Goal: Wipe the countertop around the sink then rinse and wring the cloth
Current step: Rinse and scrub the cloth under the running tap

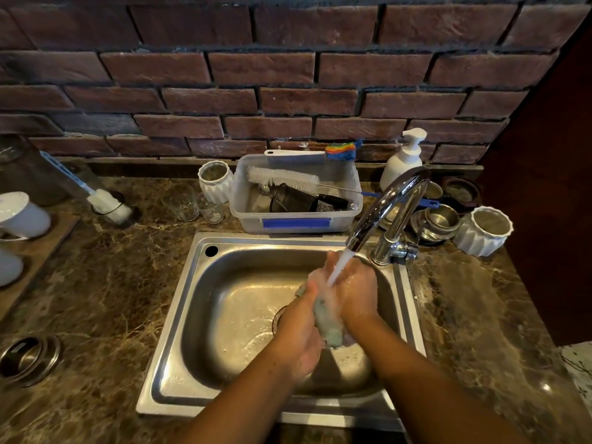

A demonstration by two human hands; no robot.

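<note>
— Steel sink (179,315) set in a brown marbled countertop (105,283), is that where the hands are?

— Yes, both are over the basin, right side, under the tap (389,206). Water (339,265) runs from the spout and lands between them.

— And the cloth?

— Grey-green cloth (326,322), bunched into a rope and blurred by the water. It sits between the palms, above the drain end of the basin.

— How are the hands set?

— Pressed together. The left hand (301,328) is closed around the lower part of the cloth, knuckles up. The right hand (355,293) is wrapped on the upper part, just beside the stream. Each is clamped on the cloth, fingers touching.

— What stands behind the sink?

— A clear plastic tub (296,216) with a white bottle brush (282,177) across it, touching the sink's back rim. Left of it two drinking glasses (181,203) and a white ribbed cup (216,181). A white soap pump (405,158) stands behind the tap against the brick wall (256,68).
</note>
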